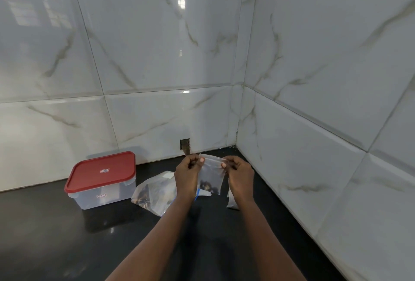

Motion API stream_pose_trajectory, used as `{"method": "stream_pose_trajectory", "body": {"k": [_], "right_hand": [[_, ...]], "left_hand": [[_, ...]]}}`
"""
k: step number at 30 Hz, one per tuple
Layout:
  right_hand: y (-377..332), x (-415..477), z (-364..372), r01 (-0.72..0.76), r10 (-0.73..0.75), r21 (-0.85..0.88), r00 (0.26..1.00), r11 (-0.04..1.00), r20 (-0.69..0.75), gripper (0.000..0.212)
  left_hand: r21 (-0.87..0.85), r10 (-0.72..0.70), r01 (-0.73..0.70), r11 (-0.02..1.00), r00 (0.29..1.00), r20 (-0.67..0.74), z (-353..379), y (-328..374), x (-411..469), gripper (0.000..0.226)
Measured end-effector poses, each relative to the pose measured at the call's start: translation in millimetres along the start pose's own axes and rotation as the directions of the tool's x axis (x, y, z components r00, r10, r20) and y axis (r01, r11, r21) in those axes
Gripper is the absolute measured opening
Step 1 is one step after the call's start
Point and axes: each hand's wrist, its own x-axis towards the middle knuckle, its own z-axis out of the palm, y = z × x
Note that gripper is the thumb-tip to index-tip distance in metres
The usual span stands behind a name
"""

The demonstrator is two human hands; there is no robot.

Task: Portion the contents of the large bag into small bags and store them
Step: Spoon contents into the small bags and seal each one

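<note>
Your left hand (187,174) and right hand (239,174) each pinch a top corner of the small bag (211,177), held above the surface (56,235); the large bag (152,191) lies beneath; sealing seems next, so slide your fingers (201,160) firmly along the whole strip, keeping the bag upright.

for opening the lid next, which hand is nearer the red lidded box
Left. The left hand pinches the small bag right of the box; the right hand pinches its far side, farther off.
</note>
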Motion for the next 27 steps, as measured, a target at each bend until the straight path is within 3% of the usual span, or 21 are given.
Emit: {"method": "stream_pose_trajectory", "body": {"k": [4,10,15,23,27], "right_hand": [[9.6,5.2,-7.9,-0.041,0.041,0.014,0.999,0.999,0.003,0.035],[13.2,5.9,-10.9,-0.051,0.048,-0.097,0.998,0.994,-0.033,0.035],[11.3,4.8,-12.2,-0.035,0.029,-0.186,0.999,0.982,-0.034,0.030],[11.9,-0.7,-8.3,-0.072,0.071,0.021,0.995,0.997,0.067,0.028],[7.7,-2.3,-5.2,-0.062,0.064,-0.028,0.993,0.998,0.101,0.013]], "left_hand": [[0.049,0.009,-0.010,0.999,1.000,0.024,8.9,-6.9,-1.1,0.006],[0.132,0.072,-0.078,0.988,0.996,0.050,17.1,-4.8,-6.8,0.012],[-0.019,0.013,-0.011,1.000,0.994,0.109,18.6,-8.7,-11.5,0.008],[0.120,0.023,-0.030,0.992,0.998,0.061,18.5,-12.9,-8.0,0.012],[0.110,0.030,-0.037,0.993,0.998,0.059,18.9,-10.3,-9.7,0.010]]}}
